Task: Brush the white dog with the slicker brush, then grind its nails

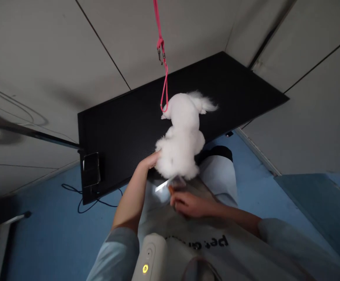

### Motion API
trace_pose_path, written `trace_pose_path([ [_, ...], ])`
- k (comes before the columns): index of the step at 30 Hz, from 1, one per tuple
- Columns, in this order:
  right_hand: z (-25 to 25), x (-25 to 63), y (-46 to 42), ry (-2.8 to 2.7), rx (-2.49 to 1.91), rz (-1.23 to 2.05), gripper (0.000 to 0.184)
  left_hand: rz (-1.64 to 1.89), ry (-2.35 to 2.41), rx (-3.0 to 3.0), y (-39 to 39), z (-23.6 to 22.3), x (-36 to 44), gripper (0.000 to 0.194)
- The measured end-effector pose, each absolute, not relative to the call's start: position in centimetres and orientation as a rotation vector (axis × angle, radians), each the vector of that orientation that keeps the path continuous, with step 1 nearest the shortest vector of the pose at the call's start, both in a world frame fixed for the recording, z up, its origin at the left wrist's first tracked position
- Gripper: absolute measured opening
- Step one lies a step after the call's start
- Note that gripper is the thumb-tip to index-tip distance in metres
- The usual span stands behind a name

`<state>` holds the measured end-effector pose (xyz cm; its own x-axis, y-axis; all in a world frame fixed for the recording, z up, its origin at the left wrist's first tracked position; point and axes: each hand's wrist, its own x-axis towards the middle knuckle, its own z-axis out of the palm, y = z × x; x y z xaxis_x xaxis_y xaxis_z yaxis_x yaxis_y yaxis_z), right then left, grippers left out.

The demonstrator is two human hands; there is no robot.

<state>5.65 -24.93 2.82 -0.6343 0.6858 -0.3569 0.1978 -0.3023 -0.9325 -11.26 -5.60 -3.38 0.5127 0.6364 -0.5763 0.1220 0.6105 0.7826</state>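
Your left hand [153,160] probably steadies the dog [184,121]'s near end, can't tell its grip; right hand [190,204]'s curled round the brush [170,189].

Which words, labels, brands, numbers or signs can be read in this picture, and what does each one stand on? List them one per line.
"pet", upside down, on the grey apron.
"G", upside down, beside it on the apron; the letters after it are too blurred to read.
A lit yellow symbol, no readable letters, on the pale device.
No numbers can be read.
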Motion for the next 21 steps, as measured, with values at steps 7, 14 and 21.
trace_pose_path([
  [7,3.6,7.6,-27.1,-1.285,-0.901,2.174,0.036,0.554,0.881,0.443,-12.1,-5.6,-4.5,0.061],
  [14,6.3,13.8,-30.1,-1.235,-1.290,1.403,0.038,0.941,0.698,0.301,-11.1,-2.5,3.9,0.031],
  [21,7.1,19.2,-22.7,-0.994,-1.505,0.375,0.024,1.082,0.862,0.172,-11.2,0.1,4.2,0.015],
])
